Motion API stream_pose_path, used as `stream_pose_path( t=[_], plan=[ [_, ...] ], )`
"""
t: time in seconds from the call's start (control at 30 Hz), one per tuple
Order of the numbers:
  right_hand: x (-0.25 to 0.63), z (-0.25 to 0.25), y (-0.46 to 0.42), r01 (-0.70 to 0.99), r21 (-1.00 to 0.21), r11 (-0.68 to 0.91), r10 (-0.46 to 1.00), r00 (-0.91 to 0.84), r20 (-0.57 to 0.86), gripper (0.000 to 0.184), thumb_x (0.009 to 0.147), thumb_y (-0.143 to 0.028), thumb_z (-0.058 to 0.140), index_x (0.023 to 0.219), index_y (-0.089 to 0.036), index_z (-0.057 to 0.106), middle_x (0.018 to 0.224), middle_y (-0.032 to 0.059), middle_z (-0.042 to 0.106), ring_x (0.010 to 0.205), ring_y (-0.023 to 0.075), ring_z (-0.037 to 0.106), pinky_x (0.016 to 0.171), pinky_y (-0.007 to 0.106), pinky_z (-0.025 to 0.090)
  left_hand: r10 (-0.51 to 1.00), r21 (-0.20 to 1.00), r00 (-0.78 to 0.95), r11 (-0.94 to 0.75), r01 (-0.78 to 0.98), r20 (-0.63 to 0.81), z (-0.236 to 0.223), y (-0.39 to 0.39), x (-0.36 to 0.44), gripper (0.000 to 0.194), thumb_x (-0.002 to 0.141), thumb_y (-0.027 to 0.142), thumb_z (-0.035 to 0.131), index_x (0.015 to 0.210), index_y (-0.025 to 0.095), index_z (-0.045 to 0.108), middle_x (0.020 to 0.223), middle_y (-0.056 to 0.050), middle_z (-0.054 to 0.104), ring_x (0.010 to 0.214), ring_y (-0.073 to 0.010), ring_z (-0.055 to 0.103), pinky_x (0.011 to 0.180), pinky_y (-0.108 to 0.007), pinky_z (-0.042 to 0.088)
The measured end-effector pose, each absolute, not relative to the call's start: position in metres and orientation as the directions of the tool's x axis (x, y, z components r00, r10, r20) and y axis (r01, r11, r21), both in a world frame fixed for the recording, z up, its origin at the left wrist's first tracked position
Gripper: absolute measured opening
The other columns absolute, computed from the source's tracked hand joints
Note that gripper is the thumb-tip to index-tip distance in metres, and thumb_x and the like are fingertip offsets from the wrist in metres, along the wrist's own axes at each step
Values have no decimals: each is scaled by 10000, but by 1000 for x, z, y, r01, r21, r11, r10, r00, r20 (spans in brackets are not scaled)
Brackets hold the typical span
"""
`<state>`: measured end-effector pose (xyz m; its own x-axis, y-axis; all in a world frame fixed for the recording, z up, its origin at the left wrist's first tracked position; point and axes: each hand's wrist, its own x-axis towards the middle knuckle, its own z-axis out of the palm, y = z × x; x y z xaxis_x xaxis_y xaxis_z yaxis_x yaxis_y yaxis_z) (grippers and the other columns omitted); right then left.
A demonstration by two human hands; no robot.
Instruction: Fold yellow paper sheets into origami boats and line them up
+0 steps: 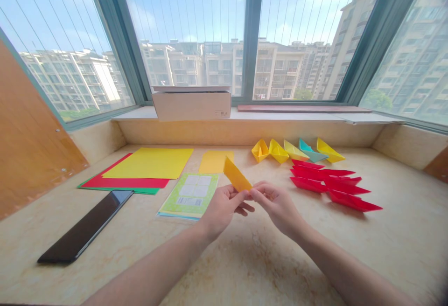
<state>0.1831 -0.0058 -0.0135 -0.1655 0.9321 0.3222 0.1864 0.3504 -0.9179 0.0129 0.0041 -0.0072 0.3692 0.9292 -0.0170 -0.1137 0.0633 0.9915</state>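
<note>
Head view: white box (192, 106), contents hidden; fingers (240, 198) pinch folded orange paper (235, 176).

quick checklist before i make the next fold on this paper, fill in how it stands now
1. Left hand gripping the folded yellow paper: ok
2. Right hand on its lower end: ok
3. Folded yellow paper laid flat on the counter: not ok, held up in the air
4. Edges exactly aligned: cannot tell, too small
5. Red boats apart from both hands: ok
6. Black phone apart from both hands: ok
</note>
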Motion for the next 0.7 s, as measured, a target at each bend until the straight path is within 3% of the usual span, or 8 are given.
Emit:
stream_pose_path(
  t=[0.17,0.37,0.5,0.7],
  plan=[
    [183,-19,-4,165,-920,356,933,-105,343,283,870,-469,653,856,-191,704,870,65,710,801,205,652,731,332,502,940,989,340,65,-135,-15,-6,2,15,300,842,378,698,980,111,699,913,-107,743,687,-175,710,576,-235,496],
    [183,-25,-1,196,-900,389,917,17,399,385,830,-440,708,1118,-204,612,813,36,693,746,200,658,712,342,531,949,983,317,53,-177,6,-5,0,15,301,866,377,662,992,108,708,929,-133,752,660,-189,717,562,-254,506],
    [186,-20,-2,318,-822,472,868,-7,496,226,894,-384,630,1004,-205,713,828,54,717,739,195,644,700,334,517,945,982,327,57,-181,6,-5,-1,15,346,855,419,668,994,106,723,953,-146,748,635,-187,708,539,-260,510],
    [188,-18,-4,385,-729,565,812,-107,573,173,893,-332,642,934,-202,748,800,42,702,714,176,611,675,299,489,944,990,330,19,-139,29,-6,-2,16,356,860,433,657,960,101,737,843,-113,734,602,-176,692,510,-247,500]
  ],
)
